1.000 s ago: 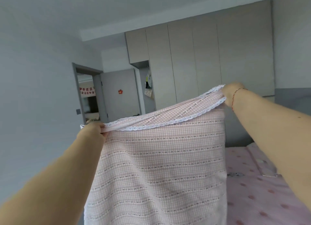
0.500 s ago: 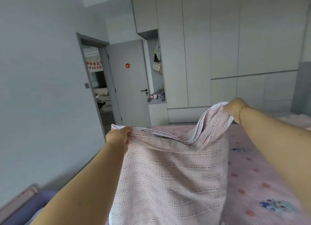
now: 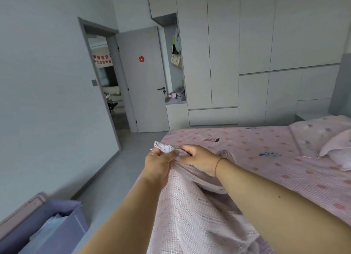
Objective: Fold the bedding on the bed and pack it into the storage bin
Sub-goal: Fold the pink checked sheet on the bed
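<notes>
A pink checked sheet with a white lace edge (image 3: 190,212) hangs folded from both my hands over the near corner of the bed (image 3: 266,151). My left hand (image 3: 158,164) pinches its gathered top corners, which stick out above my fingers. My right hand (image 3: 197,158) meets the left one and grips the same top edge; a red string circles that wrist. A purple storage bin (image 3: 57,227) stands on the floor at the lower left, with pale folded fabric inside it.
The bed carries a pink dotted cover and pink pillows (image 3: 334,147) at the far right. A grey floor strip (image 3: 117,170) runs between bed and left wall to an open door (image 3: 141,86). White wardrobes (image 3: 247,54) line the back wall.
My hands, held wide apart and high with the sheet spread between them, have dropped and come together, doubling the sheet. My view has tilted down, bringing the bed and bin into sight.
</notes>
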Action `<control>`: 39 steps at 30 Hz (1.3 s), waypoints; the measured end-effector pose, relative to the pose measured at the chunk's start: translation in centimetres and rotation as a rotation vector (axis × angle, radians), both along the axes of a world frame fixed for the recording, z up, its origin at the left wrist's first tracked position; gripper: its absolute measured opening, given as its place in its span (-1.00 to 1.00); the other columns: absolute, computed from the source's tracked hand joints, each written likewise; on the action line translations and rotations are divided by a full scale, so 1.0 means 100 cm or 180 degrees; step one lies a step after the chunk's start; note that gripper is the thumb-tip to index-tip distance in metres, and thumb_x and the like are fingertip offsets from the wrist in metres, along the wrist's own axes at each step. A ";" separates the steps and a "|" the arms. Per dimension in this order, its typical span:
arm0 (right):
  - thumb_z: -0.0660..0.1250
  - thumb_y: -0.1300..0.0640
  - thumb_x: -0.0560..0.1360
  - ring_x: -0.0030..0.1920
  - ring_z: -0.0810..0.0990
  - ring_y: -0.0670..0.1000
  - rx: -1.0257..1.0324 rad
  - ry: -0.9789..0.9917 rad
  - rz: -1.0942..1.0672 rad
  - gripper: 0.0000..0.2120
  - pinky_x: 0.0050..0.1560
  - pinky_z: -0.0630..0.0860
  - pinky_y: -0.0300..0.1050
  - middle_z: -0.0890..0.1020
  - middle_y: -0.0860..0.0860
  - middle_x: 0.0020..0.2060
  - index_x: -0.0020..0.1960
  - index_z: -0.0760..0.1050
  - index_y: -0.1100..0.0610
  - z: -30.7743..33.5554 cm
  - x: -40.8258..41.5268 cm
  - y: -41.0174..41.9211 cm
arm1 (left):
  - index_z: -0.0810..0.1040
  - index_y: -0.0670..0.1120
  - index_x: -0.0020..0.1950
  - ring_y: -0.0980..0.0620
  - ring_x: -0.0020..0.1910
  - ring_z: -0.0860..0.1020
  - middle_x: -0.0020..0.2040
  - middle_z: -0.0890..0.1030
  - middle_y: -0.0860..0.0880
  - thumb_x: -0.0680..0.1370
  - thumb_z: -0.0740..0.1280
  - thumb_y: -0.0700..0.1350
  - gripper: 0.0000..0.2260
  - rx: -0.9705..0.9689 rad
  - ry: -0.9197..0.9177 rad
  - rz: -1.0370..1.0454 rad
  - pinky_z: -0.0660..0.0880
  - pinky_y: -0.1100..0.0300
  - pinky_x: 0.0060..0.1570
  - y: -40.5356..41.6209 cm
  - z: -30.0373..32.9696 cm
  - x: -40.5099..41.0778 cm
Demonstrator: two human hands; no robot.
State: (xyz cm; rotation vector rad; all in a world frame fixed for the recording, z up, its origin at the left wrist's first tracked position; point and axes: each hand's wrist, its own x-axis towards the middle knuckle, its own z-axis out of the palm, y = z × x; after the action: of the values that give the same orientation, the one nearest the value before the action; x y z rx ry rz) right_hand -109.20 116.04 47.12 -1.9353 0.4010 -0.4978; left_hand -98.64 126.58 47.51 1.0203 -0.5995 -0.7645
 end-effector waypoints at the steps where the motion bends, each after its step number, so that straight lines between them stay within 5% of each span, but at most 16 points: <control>1: 0.39 0.10 0.49 -0.04 0.53 -0.13 0.0164 -0.0079 0.0008 -0.78 0.09 0.44 -0.22 0.62 -0.05 -0.07 0.11 0.55 0.13 -0.006 0.000 -0.002 | 0.52 -0.39 0.06 -0.17 -0.20 0.65 -0.11 0.63 -0.30 0.42 0.34 -0.50 -0.77 -0.0044 -0.0006 -0.0079 0.62 0.07 -0.15 0.004 -0.003 0.000; 4: 0.38 0.09 0.49 0.00 0.54 -0.03 0.0634 -0.0232 -0.0030 -0.80 0.17 0.44 -0.11 0.63 0.08 -0.04 0.05 0.58 0.18 -0.014 -0.002 -0.005 | 0.50 -0.37 0.13 -0.17 -0.11 0.64 -0.04 0.63 -0.29 0.41 0.32 -0.51 -0.70 -0.0085 0.0025 -0.0253 0.62 0.05 -0.07 0.010 -0.011 -0.001; 9: 0.34 0.09 0.53 -0.17 0.49 -0.01 0.0776 -0.0272 -0.0457 -0.80 -0.07 0.44 -0.15 0.58 0.06 -0.20 -0.07 0.56 0.25 -0.026 0.002 -0.006 | 0.48 -0.23 -0.01 -0.06 -0.27 0.64 -0.19 0.64 -0.18 0.41 0.34 -0.52 -0.74 0.0103 -0.0047 -0.0189 0.61 0.13 -0.25 0.015 -0.020 -0.007; 12: 0.27 0.09 0.58 -0.28 0.43 -0.03 0.0350 -0.0300 -0.0878 -0.84 -0.22 0.37 -0.19 0.52 0.04 -0.31 -0.11 0.55 0.13 -0.023 0.002 -0.004 | 0.48 -0.14 -0.01 -0.05 -0.26 0.62 -0.16 0.62 -0.16 0.42 0.35 -0.53 -0.68 0.0251 -0.0236 0.0066 0.60 0.08 -0.18 0.012 -0.021 -0.009; 15: 0.23 0.08 0.60 -0.50 0.24 -0.12 -0.0389 0.0057 -0.0722 -0.79 -0.46 0.20 -0.23 0.36 -0.05 -0.47 -0.05 0.54 0.20 -0.015 0.002 0.002 | 0.47 -0.01 0.20 -0.15 -0.14 0.64 -0.05 0.65 -0.21 0.41 0.35 -0.54 -0.47 0.0301 -0.0325 0.0196 0.60 -0.03 -0.06 0.008 -0.019 -0.009; 17: 0.21 0.05 0.60 -0.47 0.31 -0.14 -0.0549 0.0172 -0.0638 -0.75 -0.41 0.29 -0.20 0.43 -0.06 -0.42 0.07 0.55 0.20 -0.009 0.002 0.006 | 0.44 0.03 0.26 -0.22 -0.06 0.63 0.01 0.65 -0.26 0.41 0.34 -0.54 -0.40 0.0332 -0.0309 0.0167 0.59 -0.10 0.02 0.007 -0.014 -0.012; 19: 0.21 -0.06 0.58 -0.22 0.51 -0.12 -0.0515 0.0229 -0.0434 -0.67 -0.10 0.50 -0.10 0.58 -0.04 -0.18 0.17 0.52 0.15 -0.006 -0.001 0.011 | 0.42 -0.01 0.30 -0.24 -0.02 0.63 0.03 0.64 -0.28 0.41 0.33 -0.55 -0.39 0.0410 -0.0287 0.0238 0.60 -0.07 -0.03 0.005 -0.008 -0.012; 21: 0.35 -0.10 0.49 0.06 0.53 -0.10 -0.0605 0.0383 -0.0062 -0.55 0.16 0.47 -0.06 0.57 -0.07 0.08 0.27 0.44 0.13 -0.005 -0.004 0.016 | 0.43 -0.08 0.29 -0.25 -0.02 0.63 0.02 0.64 -0.28 0.40 0.32 -0.55 -0.43 0.0622 -0.0215 0.0424 0.60 -0.03 -0.08 0.003 -0.002 -0.008; 23: 0.48 0.02 0.39 0.08 0.51 -0.09 -0.0911 0.0574 0.0045 -0.49 0.09 0.45 -0.18 0.54 -0.06 0.10 0.25 0.39 0.12 -0.007 -0.008 0.016 | 0.44 -0.15 0.28 -0.26 -0.02 0.62 0.06 0.62 -0.29 0.40 0.29 -0.55 -0.48 0.0790 -0.0124 0.0344 0.60 -0.06 -0.07 0.001 0.005 -0.005; 27: 0.37 0.29 0.43 -0.16 0.50 -0.02 -0.0774 0.0580 -0.0227 -0.84 -0.14 0.41 -0.14 0.54 -0.03 -0.19 -0.11 0.46 0.07 -0.002 -0.015 -0.005 | 0.36 -0.05 0.29 -0.21 -0.01 0.62 0.13 0.57 -0.29 0.44 0.19 -0.50 -0.48 0.0733 -0.0042 -0.0551 0.60 -0.08 0.02 0.012 0.019 0.001; 29: 0.36 0.32 0.42 -0.15 0.49 -0.01 -0.0644 0.0580 -0.0235 -0.89 -0.14 0.38 -0.15 0.55 0.01 -0.19 -0.11 0.49 0.17 0.005 -0.019 -0.013 | 0.26 0.14 0.44 -0.20 0.09 0.60 0.19 0.50 -0.23 0.34 0.35 -0.40 -0.23 0.0927 -0.0563 -0.0475 0.54 -0.09 0.17 0.017 0.018 0.021; 32: 0.36 0.40 0.42 -0.13 0.51 -0.01 -0.0379 0.0497 -0.0078 -0.81 -0.08 0.41 -0.16 0.56 0.01 -0.15 -0.03 0.49 0.20 0.017 -0.022 -0.018 | 0.18 0.30 0.48 -0.13 0.22 0.49 0.29 0.40 -0.07 0.09 0.63 -0.17 0.08 0.1577 -0.2280 -0.0434 0.43 -0.09 0.31 0.015 0.012 0.033; 36: 0.36 0.47 0.41 -0.06 0.52 0.00 0.0116 0.0212 0.0039 -0.63 0.01 0.46 -0.12 0.52 0.02 -0.08 0.05 0.38 0.09 0.030 -0.021 -0.018 | 0.64 -0.05 0.02 -0.05 0.01 0.65 -0.03 0.70 -0.06 0.27 0.60 -0.30 -0.62 0.1061 -0.2456 -0.0544 0.57 0.02 0.10 0.001 0.023 0.007; 39: 0.33 0.42 0.45 -0.15 0.53 0.00 0.1204 -0.0273 0.0079 -0.73 -0.12 0.46 -0.16 0.52 0.09 -0.11 0.00 0.42 0.11 0.033 -0.035 -0.018 | 0.71 -0.13 -0.15 -0.12 -0.09 0.64 -0.08 0.70 -0.18 0.31 0.56 -0.28 -0.84 0.0740 -0.2009 -0.0465 0.54 -0.11 0.13 -0.003 0.030 0.004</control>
State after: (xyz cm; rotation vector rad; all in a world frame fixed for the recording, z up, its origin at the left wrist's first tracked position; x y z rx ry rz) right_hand -112.66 114.21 50.41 -1.5472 0.3850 -0.4509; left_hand -98.19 126.31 50.54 1.4593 -1.1550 -0.6421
